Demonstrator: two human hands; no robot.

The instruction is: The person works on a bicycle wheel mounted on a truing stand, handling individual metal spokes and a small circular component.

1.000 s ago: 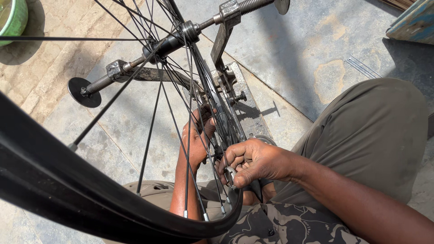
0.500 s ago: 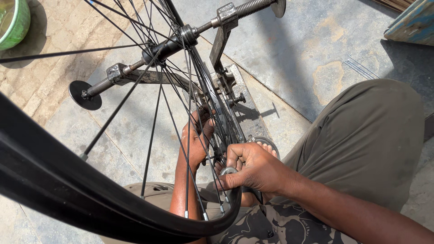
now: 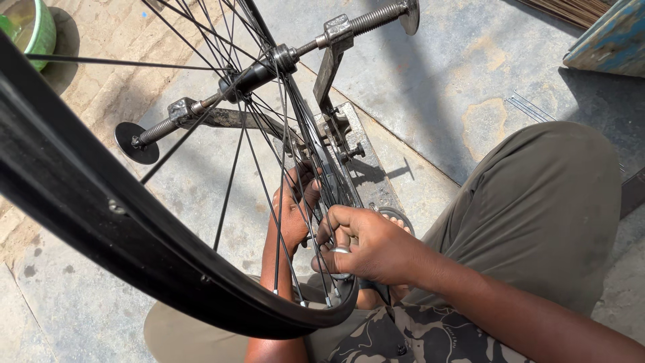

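A black bicycle wheel rim (image 3: 101,202) with thin spokes sits by its hub (image 3: 259,74) in a metal truing stand (image 3: 336,74) on the ground. My left hand (image 3: 292,218) reaches through behind the spokes, with its fingers curled on them close to the rim. In front of the spokes my right hand (image 3: 379,245) pinches a small round metal spoke wrench (image 3: 340,251). The wrench is set on a spoke end just above the lower part of the rim. Both hands are almost touching.
My bent knee in olive trousers (image 3: 537,202) fills the right side. A green container (image 3: 33,27) stands at the top left, and a blue painted object (image 3: 608,40) at the top right. The stand's threaded axle ends stick out to both sides over concrete ground.
My right hand has shifted slightly at the spoke end, its fingers working the wrench. The left hand has stayed behind the spokes. The spokes have shifted a little in view.
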